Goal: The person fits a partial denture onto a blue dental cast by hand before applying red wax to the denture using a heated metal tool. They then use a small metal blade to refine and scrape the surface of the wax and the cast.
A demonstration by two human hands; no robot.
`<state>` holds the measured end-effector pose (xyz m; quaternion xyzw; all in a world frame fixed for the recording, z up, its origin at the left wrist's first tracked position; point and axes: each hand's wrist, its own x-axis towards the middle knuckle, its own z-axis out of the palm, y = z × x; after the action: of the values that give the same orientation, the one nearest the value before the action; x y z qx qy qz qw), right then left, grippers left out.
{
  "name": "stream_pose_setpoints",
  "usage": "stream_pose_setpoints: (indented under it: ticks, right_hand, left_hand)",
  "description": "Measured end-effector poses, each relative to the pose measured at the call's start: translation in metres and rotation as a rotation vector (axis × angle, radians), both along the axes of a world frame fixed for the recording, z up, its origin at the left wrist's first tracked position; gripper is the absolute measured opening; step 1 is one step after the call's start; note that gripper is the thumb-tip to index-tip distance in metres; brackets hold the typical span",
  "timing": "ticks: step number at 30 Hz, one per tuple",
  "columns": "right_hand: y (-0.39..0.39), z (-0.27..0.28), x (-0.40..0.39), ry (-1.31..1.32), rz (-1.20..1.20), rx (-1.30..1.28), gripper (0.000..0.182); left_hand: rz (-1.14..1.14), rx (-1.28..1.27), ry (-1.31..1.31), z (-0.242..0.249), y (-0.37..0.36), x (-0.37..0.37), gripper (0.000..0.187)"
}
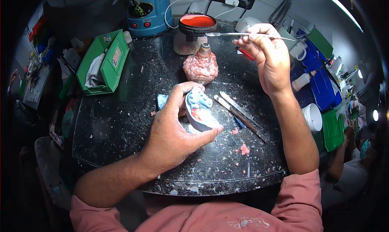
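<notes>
My left hand point(172, 136) is closed around a dental cast point(198, 104), with thumb and fingers on opposite sides of it. The cast is pale blue, with a patch of red-pink wax on its inner face. In my right hand point(273, 61), raised over the right side of the bench, a thin metal wax carver point(225, 34) is pinched, its flat tip pointing left. That tip overlaps the edge of a round dark pan of red wax point(198, 21) in this view. Between pan and cast stands a small burner point(200, 67) crusted with pink wax. A blue piece point(162, 101) lies behind my left hand.
Two knife-like tools point(242, 116) lie on the black bench point(121, 138) among pink wax scraps point(244, 149). At the back left are a green bin point(113, 65) and a blue machine point(149, 15). A white tub point(312, 117) stands right; a person point(352, 167) sits beyond.
</notes>
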<state>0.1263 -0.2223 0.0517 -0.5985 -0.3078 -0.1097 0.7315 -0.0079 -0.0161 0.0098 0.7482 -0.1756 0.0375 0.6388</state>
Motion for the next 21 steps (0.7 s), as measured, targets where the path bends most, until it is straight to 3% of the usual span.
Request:
stream_pose_setpoints:
  ticks: [4, 21]
  right_hand:
    - [-0.0026, -0.0039, -0.0059, 0.023, -0.160, -0.144, 0.017]
    - [-0.0009, -0.0021, -0.0082, -0.035, -0.145, -0.155, 0.014]
  left_hand:
    - [0.001, -0.056, 0.103, 0.0072, -0.0018, -0.0016, 0.074]
    - [0.009, -0.072, 0.102, 0.0052, -0.0018, 0.0017, 0.074]
